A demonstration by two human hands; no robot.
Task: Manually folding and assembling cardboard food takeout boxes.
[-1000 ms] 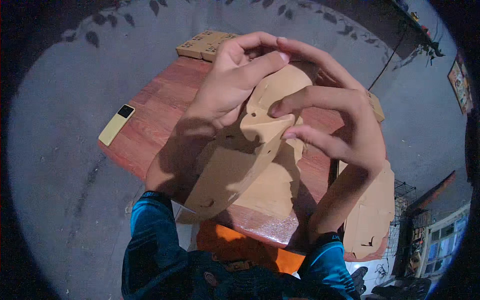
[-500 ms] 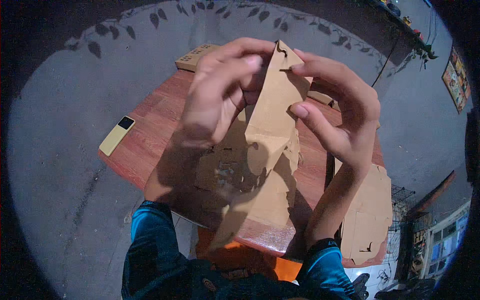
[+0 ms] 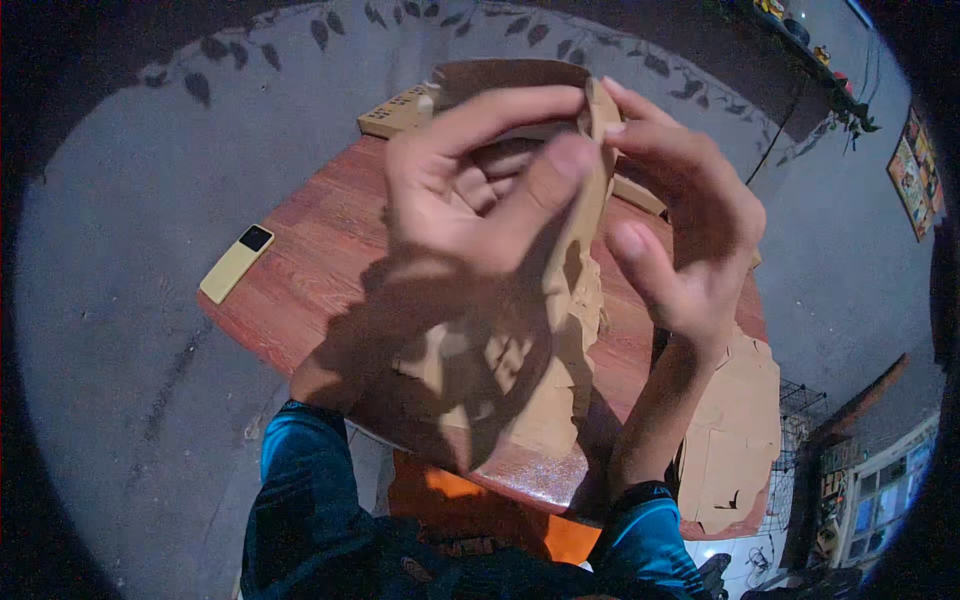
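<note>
Above the table I hold up a brown cardboard box blank (image 3: 604,105), partly folded, seen nearly edge-on. A wide flap of it stands out behind the fingers of my left hand (image 3: 480,185). That hand pinches the cardboard edge between thumb and forefinger. On the other side, the fingertips of my right hand (image 3: 695,210) press against the same edge, its thumb held apart. Below my hands, more flat cardboard pieces (image 3: 540,425) lie on the table, partly in shadow. The lower part of the held blank blends with them.
The reddish wooden table (image 3: 310,230) has a yellow phone (image 3: 235,265) at its left edge. A cardboard box (image 3: 392,114) stands at the far edge. Flat cardboard blanks (image 3: 735,430) are piled at the right. A grey wall (image 3: 130,260) rises beyond the table.
The blank has turned from showing its broad face to nearly edge-on, and a flap now extends to the left. My left hand has moved right onto its edge.
</note>
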